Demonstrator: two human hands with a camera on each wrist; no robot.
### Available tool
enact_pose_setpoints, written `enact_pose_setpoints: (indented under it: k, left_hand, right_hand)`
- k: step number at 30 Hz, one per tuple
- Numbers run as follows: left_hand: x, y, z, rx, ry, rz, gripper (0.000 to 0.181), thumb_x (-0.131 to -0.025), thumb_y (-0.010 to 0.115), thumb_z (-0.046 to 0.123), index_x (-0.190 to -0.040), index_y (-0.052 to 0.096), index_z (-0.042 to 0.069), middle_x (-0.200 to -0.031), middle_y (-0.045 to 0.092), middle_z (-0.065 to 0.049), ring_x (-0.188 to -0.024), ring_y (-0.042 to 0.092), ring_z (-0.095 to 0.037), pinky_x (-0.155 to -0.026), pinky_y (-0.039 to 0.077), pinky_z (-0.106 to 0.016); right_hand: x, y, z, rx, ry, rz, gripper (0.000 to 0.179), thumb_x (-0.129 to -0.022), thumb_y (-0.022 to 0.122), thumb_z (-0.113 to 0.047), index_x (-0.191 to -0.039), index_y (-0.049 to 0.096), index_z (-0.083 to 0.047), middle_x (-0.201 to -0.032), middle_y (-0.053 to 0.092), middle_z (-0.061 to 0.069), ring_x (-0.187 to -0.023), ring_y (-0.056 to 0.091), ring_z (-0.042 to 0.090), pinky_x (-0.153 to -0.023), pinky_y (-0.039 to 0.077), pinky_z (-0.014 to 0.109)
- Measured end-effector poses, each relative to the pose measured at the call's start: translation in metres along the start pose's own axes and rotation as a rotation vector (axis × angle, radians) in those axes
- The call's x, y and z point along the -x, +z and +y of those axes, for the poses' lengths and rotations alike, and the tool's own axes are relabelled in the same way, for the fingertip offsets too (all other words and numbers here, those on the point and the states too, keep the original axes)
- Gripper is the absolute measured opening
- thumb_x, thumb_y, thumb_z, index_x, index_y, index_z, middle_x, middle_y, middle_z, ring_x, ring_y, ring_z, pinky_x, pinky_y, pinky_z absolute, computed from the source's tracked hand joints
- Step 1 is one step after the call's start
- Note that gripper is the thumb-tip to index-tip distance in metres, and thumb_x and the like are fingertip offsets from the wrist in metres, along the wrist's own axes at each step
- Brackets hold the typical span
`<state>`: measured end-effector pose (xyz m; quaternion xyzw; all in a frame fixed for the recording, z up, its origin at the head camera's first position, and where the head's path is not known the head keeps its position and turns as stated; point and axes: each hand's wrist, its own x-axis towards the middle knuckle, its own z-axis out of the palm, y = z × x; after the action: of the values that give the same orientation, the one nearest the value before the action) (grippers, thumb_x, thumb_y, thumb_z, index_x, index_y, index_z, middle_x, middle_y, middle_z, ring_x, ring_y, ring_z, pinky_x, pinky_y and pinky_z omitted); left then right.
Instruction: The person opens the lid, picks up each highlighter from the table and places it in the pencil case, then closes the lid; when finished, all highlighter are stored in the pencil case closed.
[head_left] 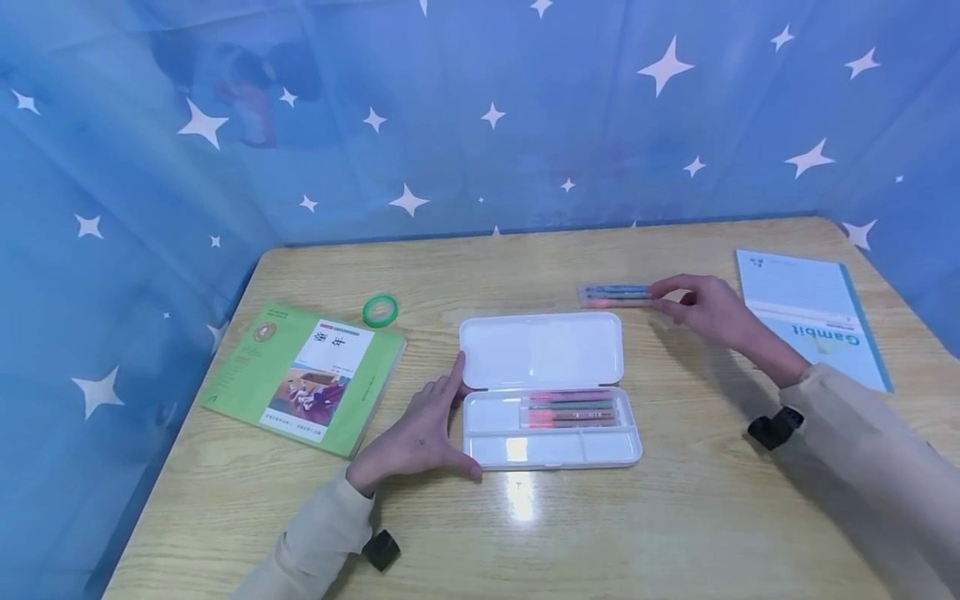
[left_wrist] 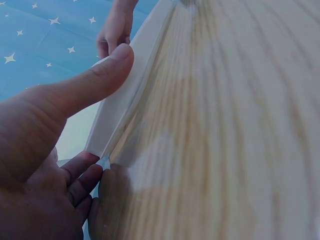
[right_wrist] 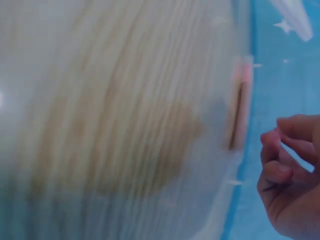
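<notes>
An open white pencil case (head_left: 551, 432) lies on the table, its lid (head_left: 542, 350) folded back flat. A clear pack of colored pens (head_left: 573, 410) sits in its rear compartment. My left hand (head_left: 416, 429) spans the case's left end, thumb by the front corner and fingers at the lid side. In the left wrist view, its fingertips (left_wrist: 87, 167) are at the corner of the white case. Behind the case lies a second clear pack of pens (head_left: 611, 296). My right hand (head_left: 701, 307) hovers at its right end, fingers bent. The right wrist view shows the fingertips (right_wrist: 272, 137) apart from that pack (right_wrist: 238, 107).
To the left lies a green book (head_left: 247, 371), with a green tape roll (head_left: 380, 311) just behind it. A light-blue "Gambit" notebook (head_left: 810, 312) is at the right, beyond the right forearm. A blue curtain (head_left: 450, 75) with stars hangs behind the table's far edge.
</notes>
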<state>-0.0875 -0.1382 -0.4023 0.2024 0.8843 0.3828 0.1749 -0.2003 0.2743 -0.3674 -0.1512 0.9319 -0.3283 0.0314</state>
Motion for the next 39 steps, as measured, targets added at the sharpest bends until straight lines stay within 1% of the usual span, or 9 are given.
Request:
enact_pose_setpoints:
  k: [7, 10, 14, 21, 25, 28, 34, 36, 39]
  left_hand:
    - [0.001, 0.000, -0.001, 0.001, 0.005, 0.000, 0.146, -0.051, 0.090, 0.049, -0.150, -0.015, 0.026, -0.130, 0.043, 0.004, -0.114, 0.035, -0.015, -0.102, 0.025, -0.041]
    - [0.000, -0.001, -0.002, -0.011, 0.006, 0.004, 0.146, -0.050, 0.089, 0.051, -0.149, -0.015, 0.027, -0.131, 0.043, 0.004, -0.113, 0.035, -0.015, -0.102, 0.025, -0.040]
    - [0.001, -0.001, -0.002, -0.024, 0.008, 0.010, 0.146, -0.050, 0.089, 0.052, -0.149, -0.015, 0.027, -0.132, 0.043, 0.004, -0.111, 0.035, -0.014, -0.101, 0.026, -0.040]
    - [0.000, 0.000, -0.003, -0.020, 0.010, 0.006, 0.146, -0.051, 0.089, 0.050, -0.149, -0.016, 0.026, -0.132, 0.043, 0.005, -0.112, 0.035, -0.014, -0.101, 0.025, -0.039]
    - [0.000, 0.000, -0.002, -0.016, 0.007, 0.002, 0.146, -0.051, 0.090, 0.050, -0.150, -0.015, 0.025, -0.132, 0.043, 0.005, -0.112, 0.035, -0.014, -0.102, 0.024, -0.039]
    - [0.000, -0.001, -0.001, -0.017, -0.001, 0.000, 0.146, -0.050, 0.089, 0.050, -0.149, -0.016, 0.027, -0.131, 0.043, 0.005, -0.113, 0.035, -0.014, -0.102, 0.025, -0.039]
    - [0.000, 0.000, -0.002, -0.022, -0.008, 0.002, 0.147, -0.050, 0.089, 0.051, -0.149, -0.016, 0.027, -0.131, 0.042, 0.004, -0.113, 0.034, -0.014, -0.102, 0.025, -0.040]
    - [0.000, 0.001, -0.002, -0.020, -0.008, 0.001, 0.147, -0.050, 0.089, 0.051, -0.149, -0.016, 0.027, -0.130, 0.042, 0.004, -0.113, 0.034, -0.014, -0.102, 0.025, -0.040]
    - [0.000, 0.001, -0.001, -0.018, -0.007, 0.003, 0.147, -0.050, 0.090, 0.051, -0.149, -0.016, 0.026, -0.127, 0.043, 0.006, -0.112, 0.035, -0.014, -0.101, 0.026, -0.040]
  right_hand:
    - [-0.009, 0.004, 0.014, 0.038, -0.018, -0.029, 0.027, -0.097, 0.055, -0.015, -0.118, 0.063, -0.001, -0.105, 0.062, 0.019, -0.043, 0.035, 0.016, -0.040, 0.031, 0.030]
    - [-0.011, 0.005, 0.014, 0.061, -0.042, -0.036, 0.025, -0.096, 0.056, -0.012, -0.116, 0.064, 0.001, -0.110, 0.060, 0.022, -0.047, 0.039, 0.015, -0.043, 0.033, 0.030]
    - [-0.010, 0.006, 0.012, 0.091, -0.051, -0.060, 0.021, -0.093, 0.059, -0.008, -0.111, 0.067, 0.001, -0.111, 0.060, 0.023, -0.056, 0.047, 0.019, -0.049, 0.036, 0.031]
    - [-0.005, 0.009, 0.012, 0.092, -0.048, -0.117, 0.015, -0.090, 0.061, -0.004, -0.105, 0.067, 0.000, -0.093, 0.062, 0.013, -0.053, 0.045, 0.017, -0.048, 0.036, 0.030]
    - [0.003, 0.010, 0.009, 0.073, -0.060, -0.059, 0.015, -0.093, 0.059, -0.006, -0.104, 0.066, 0.001, -0.093, 0.062, 0.016, -0.052, 0.044, 0.016, -0.047, 0.035, 0.029]
    - [0.011, 0.008, 0.004, 0.034, -0.035, 0.010, 0.019, -0.096, 0.056, -0.010, -0.108, 0.065, 0.001, -0.096, 0.062, 0.018, -0.048, 0.039, 0.015, -0.045, 0.033, 0.030]
    - [0.024, 0.002, -0.014, -0.080, 0.040, 0.097, 0.022, -0.097, 0.054, -0.016, -0.113, 0.063, -0.003, -0.070, 0.054, 0.017, -0.044, 0.029, 0.017, -0.042, 0.030, 0.031]
    - [0.029, 0.002, -0.022, -0.102, 0.034, 0.116, 0.020, -0.097, 0.055, -0.015, -0.111, 0.063, -0.005, -0.070, 0.053, 0.016, -0.045, 0.029, 0.017, -0.042, 0.029, 0.032]
    - [0.038, 0.006, -0.036, -0.127, -0.018, 0.136, 0.017, -0.095, 0.057, -0.014, -0.109, 0.065, -0.008, -0.082, 0.057, 0.013, -0.046, 0.030, 0.017, -0.042, 0.029, 0.032]
